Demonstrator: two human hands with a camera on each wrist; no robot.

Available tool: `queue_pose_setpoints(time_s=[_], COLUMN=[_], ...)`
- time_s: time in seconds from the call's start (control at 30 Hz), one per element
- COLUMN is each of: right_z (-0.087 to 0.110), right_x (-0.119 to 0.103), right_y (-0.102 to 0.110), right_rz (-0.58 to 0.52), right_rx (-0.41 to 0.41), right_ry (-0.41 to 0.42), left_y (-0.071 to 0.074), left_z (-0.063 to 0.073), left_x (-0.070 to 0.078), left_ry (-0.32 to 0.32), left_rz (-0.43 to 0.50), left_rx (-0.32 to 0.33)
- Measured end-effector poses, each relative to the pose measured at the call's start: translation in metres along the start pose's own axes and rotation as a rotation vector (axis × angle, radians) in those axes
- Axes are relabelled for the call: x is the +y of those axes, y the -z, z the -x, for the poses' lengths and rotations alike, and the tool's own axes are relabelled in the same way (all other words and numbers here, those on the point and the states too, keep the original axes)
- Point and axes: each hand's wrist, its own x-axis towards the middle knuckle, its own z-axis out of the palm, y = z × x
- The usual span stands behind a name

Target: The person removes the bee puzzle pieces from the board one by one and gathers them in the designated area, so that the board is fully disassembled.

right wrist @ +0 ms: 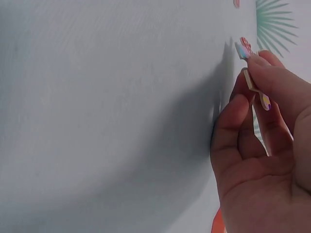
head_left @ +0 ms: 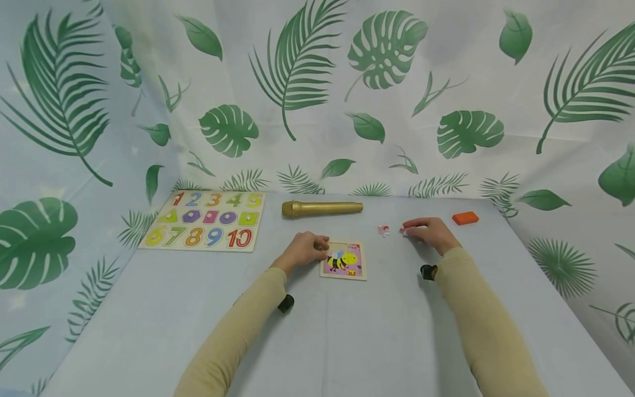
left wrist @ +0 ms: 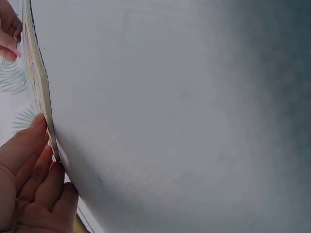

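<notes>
A small bee puzzle board [head_left: 347, 261] lies flat at the table's middle. My left hand [head_left: 317, 248] rests at its left edge. In the left wrist view the fingertips [left wrist: 46, 145] touch the thin edge of the board [left wrist: 39, 82]. My right hand [head_left: 410, 229] is to the right of the board and pinches a small puzzle piece [right wrist: 256, 85] between thumb and fingers, just above the table. Another loose piece [head_left: 383, 230] [right wrist: 244, 47] lies on the cloth beside that hand.
A gold microphone [head_left: 322, 208] lies behind the bee board. A number puzzle board [head_left: 205, 220] sits at the back left, and an orange block [head_left: 465, 218] at the back right. Leaf-print cloth covers the table [head_left: 347, 342] and the walls.
</notes>
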Motion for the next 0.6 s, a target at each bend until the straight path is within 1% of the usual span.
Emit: queue_pose_setpoints(time_s=[0.2,0.27,0.43,0.5,0.6], right_z=[-0.002,-0.002,-0.005,-0.006,-0.008], right_x=[-0.005,-0.006,-0.007,-0.007,-0.008], right_y=[-0.005,-0.008,-0.014,-0.015,-0.015], right_rz=[0.020,0.040,0.118,0.148,0.175], right_rx=[-0.006,0.000,0.044,0.056,0.054], right_ry=[0.019,0.034,0.077,0.082,0.086], left_y=[0.001,0.001,0.000,-0.001,0.000], left_z=[0.000,0.000,0.000,0.000,-0.001], left_x=[0.000,-0.001,0.000,0.000,-0.001], left_ry=[-0.008,-0.016,0.007,0.016,0.010], left_rz=[-0.009,-0.018,-0.010,-0.003,-0.008], left_rx=[-0.002,-0.004,-0.012,-0.012,-0.004])
